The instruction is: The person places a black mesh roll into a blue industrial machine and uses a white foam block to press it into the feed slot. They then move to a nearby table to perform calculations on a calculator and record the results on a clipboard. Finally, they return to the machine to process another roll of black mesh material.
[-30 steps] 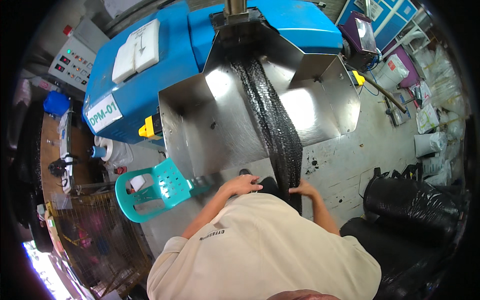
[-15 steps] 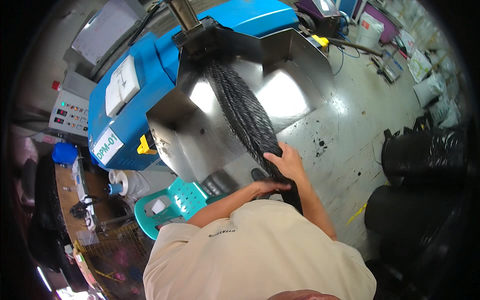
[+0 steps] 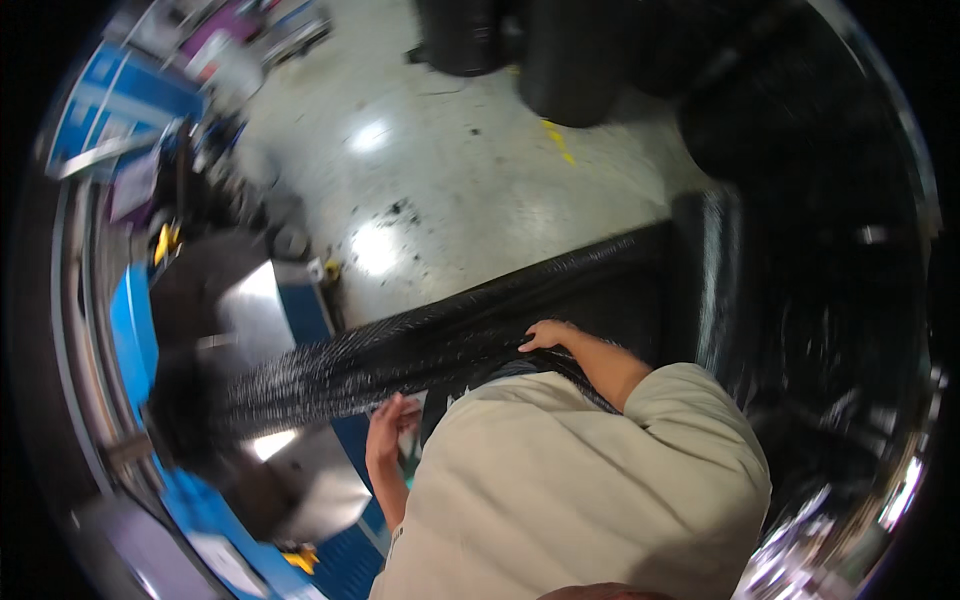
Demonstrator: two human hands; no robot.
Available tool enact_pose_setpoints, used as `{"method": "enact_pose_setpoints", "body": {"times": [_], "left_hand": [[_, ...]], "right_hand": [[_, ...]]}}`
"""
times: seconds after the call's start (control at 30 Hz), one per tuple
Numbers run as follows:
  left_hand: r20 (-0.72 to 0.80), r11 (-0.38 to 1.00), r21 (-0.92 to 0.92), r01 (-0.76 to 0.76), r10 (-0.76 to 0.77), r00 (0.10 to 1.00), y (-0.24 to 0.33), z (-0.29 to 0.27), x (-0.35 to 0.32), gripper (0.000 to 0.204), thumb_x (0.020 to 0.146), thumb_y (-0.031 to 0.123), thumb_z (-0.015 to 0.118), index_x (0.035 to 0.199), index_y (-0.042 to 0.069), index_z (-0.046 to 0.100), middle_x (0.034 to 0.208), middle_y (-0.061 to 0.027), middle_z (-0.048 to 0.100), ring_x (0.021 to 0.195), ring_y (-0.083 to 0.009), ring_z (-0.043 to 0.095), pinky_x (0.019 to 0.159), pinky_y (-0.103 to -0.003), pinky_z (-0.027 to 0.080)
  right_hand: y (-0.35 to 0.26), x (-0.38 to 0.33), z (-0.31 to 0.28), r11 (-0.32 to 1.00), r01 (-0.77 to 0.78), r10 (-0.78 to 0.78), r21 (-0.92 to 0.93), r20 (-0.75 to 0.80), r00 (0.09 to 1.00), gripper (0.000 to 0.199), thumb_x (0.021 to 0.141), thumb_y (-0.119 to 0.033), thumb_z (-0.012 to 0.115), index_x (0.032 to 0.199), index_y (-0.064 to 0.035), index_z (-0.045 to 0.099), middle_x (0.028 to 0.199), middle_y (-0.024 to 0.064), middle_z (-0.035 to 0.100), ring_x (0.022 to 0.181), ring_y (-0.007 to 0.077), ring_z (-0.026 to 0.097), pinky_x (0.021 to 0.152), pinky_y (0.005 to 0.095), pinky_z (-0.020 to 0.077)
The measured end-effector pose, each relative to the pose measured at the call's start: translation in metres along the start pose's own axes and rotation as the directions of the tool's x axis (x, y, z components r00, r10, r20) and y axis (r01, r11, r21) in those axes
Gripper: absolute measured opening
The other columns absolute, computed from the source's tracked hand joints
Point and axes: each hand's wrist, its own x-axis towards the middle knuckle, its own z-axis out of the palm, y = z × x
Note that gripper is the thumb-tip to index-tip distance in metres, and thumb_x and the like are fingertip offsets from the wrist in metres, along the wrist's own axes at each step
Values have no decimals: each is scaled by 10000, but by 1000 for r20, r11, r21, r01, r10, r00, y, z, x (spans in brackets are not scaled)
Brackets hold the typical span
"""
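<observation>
A long black plastic film (image 3: 470, 320) stretches from the metal chute at the left to a roll at the right, gathered and wrinkled near the chute and spread wider toward the roll. My right hand (image 3: 552, 336) is closed on the film in front of my body, with folds running from its fingers. Beside the film's near edge, my left hand (image 3: 388, 435) is raised with loosely bent fingers apart and nothing seen in it; motion blurs it a little. The black film roll (image 3: 714, 280) lies at the right.
The metal chute (image 3: 325, 485) of a blue machine (image 3: 135, 310) stands at the left, with a yellow clamp (image 3: 300, 557) near its lower edge. Large black wrapped rolls (image 3: 575, 60) stand at the far side. Dark scraps (image 3: 400, 212) lie on the grey floor (image 3: 480, 180).
My view has swung right, bringing the film roll into sight and the machine to the left. My left hand has come away from the film. The right hand is still on it.
</observation>
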Motion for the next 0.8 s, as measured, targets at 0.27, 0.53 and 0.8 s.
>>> {"method": "enact_pose_setpoints", "body": {"times": [0.27, 0.53, 0.8], "left_hand": [[475, 139, 838, -528, 291, 831, 68, 117, 117, 932, 983, 626, 757, 1613, -18, 519, 1571, -226, 614, 1465, -379, 576, 1233, -447, 431], [452, -210, 854, -475, -150, 879, -42, 169, 176, 1072, 796, 783, 813, 1547, 45, 616, 1530, -288, 626, 1418, -434, 604, 1190, -492, 463], [665, 204, 747, -633, -249, 705, 123, 173, 83, 454, 1006, 350, 779, 1241, -39, 772, 1090, -207, 829, 1027, -301, 792, 922, -437, 586]], "right_hand": [[-28, -15, 161, 941, 150, 106, 303, -686, 719, 276, 957, -320, 739, 1069, -77, 809, 1174, 202, 779, 1125, 431, 745, 980, 540, 590], [-89, -172, 159, 871, 292, 99, 396, -722, 684, 274, 1011, -319, 704, 1069, -56, 760, 1134, 174, 752, 1127, 417, 720, 965, 540, 565], [-72, -182, 218, 163, 568, 334, 807, -587, 737, 445, 985, -487, 805, 1087, -54, 831, 993, 68, 802, 954, 205, 731, 897, 357, 555]]}}
